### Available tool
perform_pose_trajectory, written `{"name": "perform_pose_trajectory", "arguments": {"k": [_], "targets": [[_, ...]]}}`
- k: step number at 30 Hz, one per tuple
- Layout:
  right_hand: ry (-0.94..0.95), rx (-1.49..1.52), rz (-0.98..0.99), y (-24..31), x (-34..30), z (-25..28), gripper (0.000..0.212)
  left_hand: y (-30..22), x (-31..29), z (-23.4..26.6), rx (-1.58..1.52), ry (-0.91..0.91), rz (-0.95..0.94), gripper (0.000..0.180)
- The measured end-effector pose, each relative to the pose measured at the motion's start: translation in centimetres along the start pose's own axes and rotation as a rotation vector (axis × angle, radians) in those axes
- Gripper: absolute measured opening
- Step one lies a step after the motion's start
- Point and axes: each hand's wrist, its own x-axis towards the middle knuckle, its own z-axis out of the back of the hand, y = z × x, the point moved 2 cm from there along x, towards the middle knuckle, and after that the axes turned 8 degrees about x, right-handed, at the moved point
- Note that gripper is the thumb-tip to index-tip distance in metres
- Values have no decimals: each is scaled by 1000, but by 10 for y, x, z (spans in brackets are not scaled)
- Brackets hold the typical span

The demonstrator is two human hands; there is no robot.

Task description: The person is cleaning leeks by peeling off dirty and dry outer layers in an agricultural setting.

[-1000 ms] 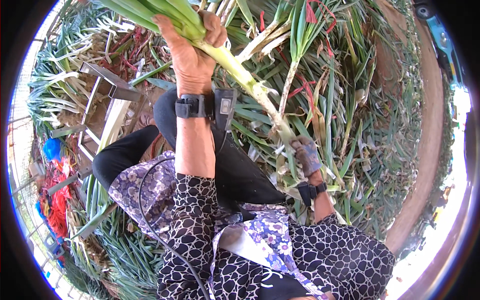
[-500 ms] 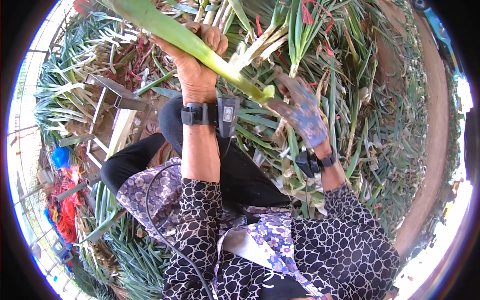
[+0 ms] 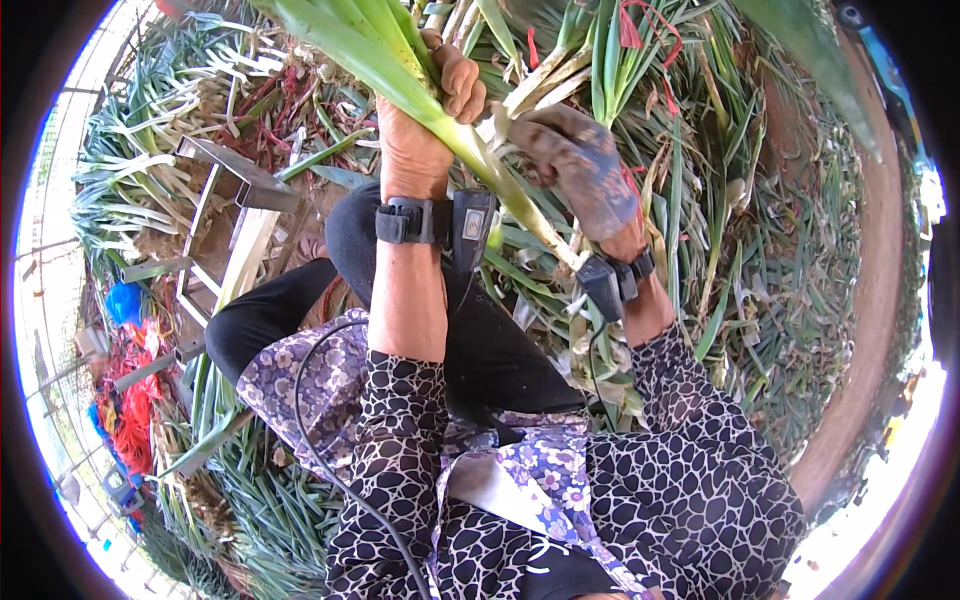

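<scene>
My left hand [image 3: 430, 130], bare, is closed around a thick green onion [image 3: 476, 155]. Its broad green leaves fan out toward the upper left, and its pale root end slants down to the right. My right hand [image 3: 580, 165], in a stained patterned glove, has its fingers curled beside the stalk just past my left hand. A whitish bit shows by those fingertips, but I cannot make out what they hold. At the upper right a large blurred green leaf [image 3: 820, 70] hangs in view, close to the camera.
Onion leaves and peelings [image 3: 740, 270] cover the ground to the right. Bundles of onions with red ties [image 3: 605, 75] lie ahead. On the left stand a metal frame [image 3: 235, 175], piled onions [image 3: 150, 150] and red string [image 3: 132, 425]. A dirt path [image 3: 875, 300] curves along the far right.
The onion has shifted right and its pale lower end now shows below my right hand. My right hand has moved up and curled its fingers. The blurred leaf has appeared at upper right.
</scene>
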Motion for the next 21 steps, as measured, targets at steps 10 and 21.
{"name": "perform_pose_trajectory", "arguments": {"k": [10, 21], "targets": [[-292, -385, -463, -167, -210, 142, 32, -4, 2, -4, 98, 142, 17, 30], [-112, -373, 63, -2, -18, 5, 49, 12, -3, -9, 94, -96, 45, 32]]}}
